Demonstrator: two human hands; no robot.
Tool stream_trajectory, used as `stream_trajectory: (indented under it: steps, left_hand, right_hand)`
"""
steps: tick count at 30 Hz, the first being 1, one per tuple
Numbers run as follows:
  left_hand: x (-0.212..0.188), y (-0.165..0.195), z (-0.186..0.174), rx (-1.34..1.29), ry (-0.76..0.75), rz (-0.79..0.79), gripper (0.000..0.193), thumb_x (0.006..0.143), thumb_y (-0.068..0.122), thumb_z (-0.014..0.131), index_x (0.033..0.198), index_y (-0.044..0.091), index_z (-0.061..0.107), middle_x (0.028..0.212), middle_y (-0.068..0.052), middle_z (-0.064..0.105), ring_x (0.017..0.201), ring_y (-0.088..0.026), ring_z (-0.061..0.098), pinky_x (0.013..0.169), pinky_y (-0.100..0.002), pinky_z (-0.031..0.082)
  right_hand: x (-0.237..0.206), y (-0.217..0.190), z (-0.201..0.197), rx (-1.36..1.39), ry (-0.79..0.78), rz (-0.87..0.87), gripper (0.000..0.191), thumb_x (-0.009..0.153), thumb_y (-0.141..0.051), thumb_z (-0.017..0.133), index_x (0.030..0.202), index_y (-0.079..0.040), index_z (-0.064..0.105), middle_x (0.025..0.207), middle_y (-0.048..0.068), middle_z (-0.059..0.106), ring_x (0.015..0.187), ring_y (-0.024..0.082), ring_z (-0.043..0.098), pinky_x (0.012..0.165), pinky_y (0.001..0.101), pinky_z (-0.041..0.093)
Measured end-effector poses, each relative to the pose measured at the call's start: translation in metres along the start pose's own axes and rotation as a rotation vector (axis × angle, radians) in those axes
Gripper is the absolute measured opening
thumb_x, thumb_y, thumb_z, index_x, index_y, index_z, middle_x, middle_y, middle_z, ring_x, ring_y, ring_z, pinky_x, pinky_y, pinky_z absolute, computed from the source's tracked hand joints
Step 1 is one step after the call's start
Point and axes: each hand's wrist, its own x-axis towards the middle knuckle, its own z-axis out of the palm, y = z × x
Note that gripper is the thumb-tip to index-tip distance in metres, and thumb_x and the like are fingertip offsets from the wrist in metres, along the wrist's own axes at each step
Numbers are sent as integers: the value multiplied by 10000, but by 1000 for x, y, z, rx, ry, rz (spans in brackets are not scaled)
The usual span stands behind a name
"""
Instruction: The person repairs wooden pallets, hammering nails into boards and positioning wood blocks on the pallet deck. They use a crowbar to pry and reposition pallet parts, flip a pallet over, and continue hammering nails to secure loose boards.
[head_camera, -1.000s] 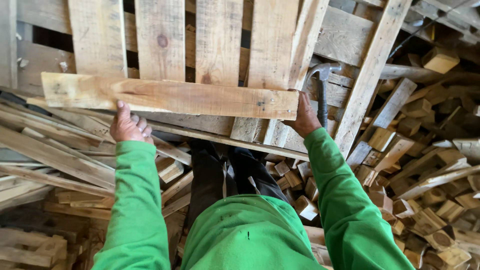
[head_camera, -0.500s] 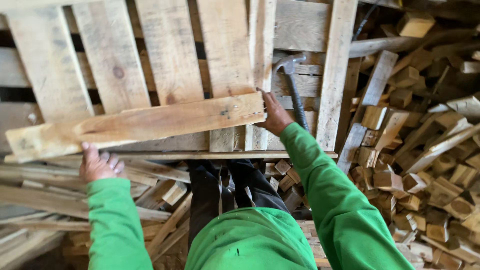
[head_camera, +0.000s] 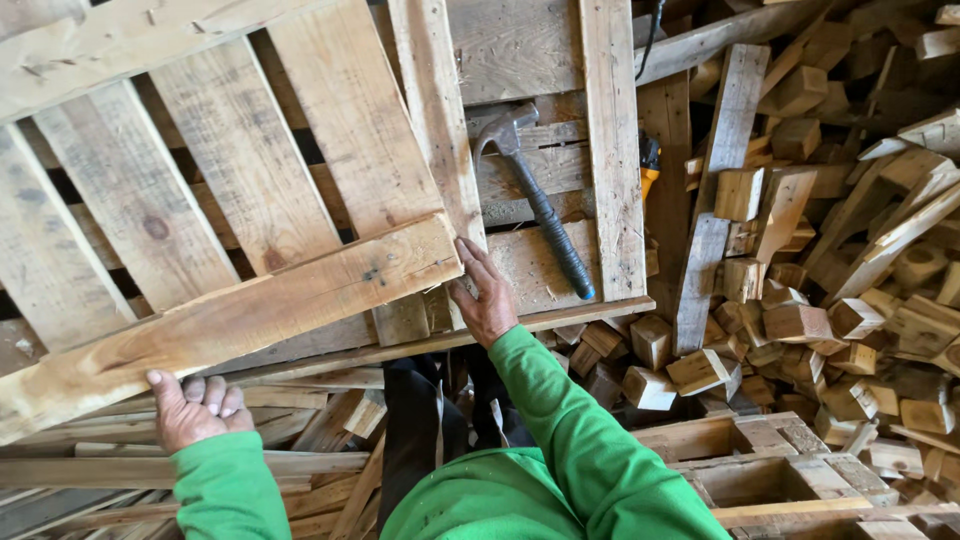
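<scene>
Plank (head_camera: 230, 325), loose, pale rough-sawn wood, one long piece: I log it lying slantwise across the front of the pallet (head_camera: 250, 170), low at my left, higher at my right, a hand at each end. Left hand (head_camera: 195, 408): under the low end, fingers (head_camera: 215, 392) curled up around the bottom edge, thumb at the outer side, so the weight sits in the palm; I judge this the carrying end. Right hand (head_camera: 487, 295): at the high end, fingers spread fairly wide and laid flat against the end grain and the pallet board behind it, pressing or steadying rather than wrapped around; whether the thumb hooks under the plank I cannot tell. Both sleeves green. Pallet: slatted, weathered, tilted, its boards fanning away from me, gaps dark between them; the plank rests against its lower slats, touching. Claw hammer (head_camera: 535, 200): dark ribbed handle, steel head, lying untouched on the pallet slats just right of my right hand, head up and handle running down to the right, probably parked within reach while both hands are busy. Offcut blocks (head_camera: 800, 320): a large heap of short chunky pieces, filling the right side, well apart from the plank. Long slats (head_camera: 90, 470): stacked flat at lower left, under and near the left hand. Second pallet frame (head_camera: 760, 470): lower right, partly seen.
</scene>
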Motion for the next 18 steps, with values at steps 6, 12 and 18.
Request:
stream_trajectory:
  steps: [6,12,18]
  left_hand:
    - [-10,1,6,90,-7,50,368,1058,545,673,961,248,478,715,97,324,545,-50,292,472,-221,229]
    - [-22,-2,18,94,115,59,333,1042,510,695,971,241,512,682,86,320,532,-51,309,459,-218,239]
    - [21,-5,19,4,154,-41,455,979,467,764,814,242,405,557,71,312,382,-90,290,335,-245,252]
  right_hand:
    - [9,-9,-13,14,-41,19,655,859,-69,732,1484,-75,535,1536,164,538,1405,342,545,1143,388,451]
    - [10,-20,-13,130,-46,70,653,849,-27,678,1483,-58,527,1545,143,521,1426,307,525,1165,379,439]
    - [32,-4,6,858,106,320,539,901,-70,680,1417,6,545,1382,143,613,1290,296,560,1072,481,459]
